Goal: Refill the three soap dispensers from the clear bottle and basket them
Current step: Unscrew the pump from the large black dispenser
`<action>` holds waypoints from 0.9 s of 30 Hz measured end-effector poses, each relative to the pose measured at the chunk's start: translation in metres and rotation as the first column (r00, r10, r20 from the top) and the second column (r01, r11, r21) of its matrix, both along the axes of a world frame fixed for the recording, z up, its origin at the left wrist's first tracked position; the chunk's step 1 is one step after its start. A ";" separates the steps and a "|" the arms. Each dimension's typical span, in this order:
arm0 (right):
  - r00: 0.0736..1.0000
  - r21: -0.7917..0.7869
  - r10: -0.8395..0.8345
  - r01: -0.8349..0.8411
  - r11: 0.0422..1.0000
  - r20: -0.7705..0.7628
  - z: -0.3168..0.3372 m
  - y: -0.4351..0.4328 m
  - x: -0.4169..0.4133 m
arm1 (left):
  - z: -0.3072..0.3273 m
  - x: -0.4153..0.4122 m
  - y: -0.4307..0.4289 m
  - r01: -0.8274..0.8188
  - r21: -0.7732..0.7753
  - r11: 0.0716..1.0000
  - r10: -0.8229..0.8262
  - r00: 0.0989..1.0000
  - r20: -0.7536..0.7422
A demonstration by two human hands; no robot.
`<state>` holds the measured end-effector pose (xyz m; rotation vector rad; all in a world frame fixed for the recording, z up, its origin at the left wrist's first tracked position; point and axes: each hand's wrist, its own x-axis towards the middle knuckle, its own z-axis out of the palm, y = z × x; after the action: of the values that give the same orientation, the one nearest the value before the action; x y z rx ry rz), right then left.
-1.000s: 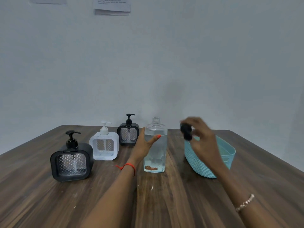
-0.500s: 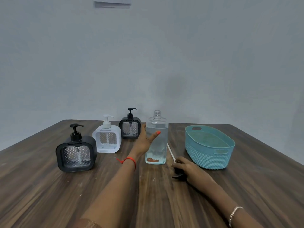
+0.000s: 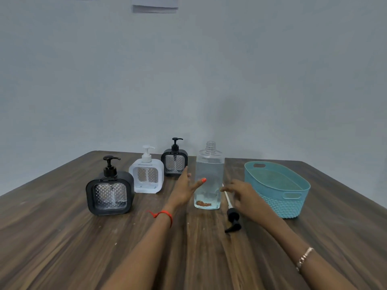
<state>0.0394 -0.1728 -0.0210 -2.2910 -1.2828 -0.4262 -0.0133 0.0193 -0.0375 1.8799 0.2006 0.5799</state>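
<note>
A clear bottle (image 3: 209, 176) stands upright near the middle of the dark wooden worktop (image 3: 62, 237), its threaded neck uncapped and liquid filling most of its body; something reddish-brown lies at the bottom, too blurred to identify. The left hand (image 3: 184, 189) rests against the bottle's left side with fingers spread and the thumb, its nail painted orange, laid across the front; the fingers are loose rather than clamped, and how much of the palm touches the plastic is hidden. The right hand (image 3: 240, 195) hovers just right of the bottle, fingers relaxed and apart, gripping nothing. Under it a black pump head (image 3: 232, 220) lies on its side on the worktop, its white dip tube (image 3: 226, 198) running up toward the bottle and partly covered by the fingers.

To the left three soap dispensers stand in a slanting row, pumps all fitted: a black one (image 3: 110, 195) nearest, a white one (image 3: 146, 174) behind it, and a second black one (image 3: 174, 162) farthest back, its lower right corner covered by the left fingertips. Their fill levels are hard to read through the dimpled windows. A teal basket (image 3: 276, 191) sits right of the bottle, seemingly with nothing inside
</note>
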 end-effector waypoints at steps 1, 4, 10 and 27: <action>1.000 0.052 0.030 -0.030 0.998 -0.006 0.005 0.009 -0.005 | 0.002 -0.005 0.003 -0.052 0.004 0.999 0.052 0.999 0.014; 0.991 0.151 0.135 -0.132 0.980 -0.014 0.017 0.043 -0.028 | 0.012 -0.030 0.014 -0.152 0.002 0.988 0.150 0.978 0.147; 0.967 0.276 0.227 -0.189 0.942 -0.112 0.032 0.123 -0.079 | 0.028 -0.095 0.052 -0.386 0.078 0.919 0.321 0.849 0.419; 0.775 0.245 0.279 -0.165 0.955 -0.567 0.030 0.253 -0.111 | -0.033 -0.142 0.162 -0.432 -0.155 0.889 0.445 0.894 0.058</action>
<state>-0.0717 0.0806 0.0090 -1.8566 -1.1027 0.2508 -0.1548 0.1811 -0.0705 1.6718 0.6024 0.9345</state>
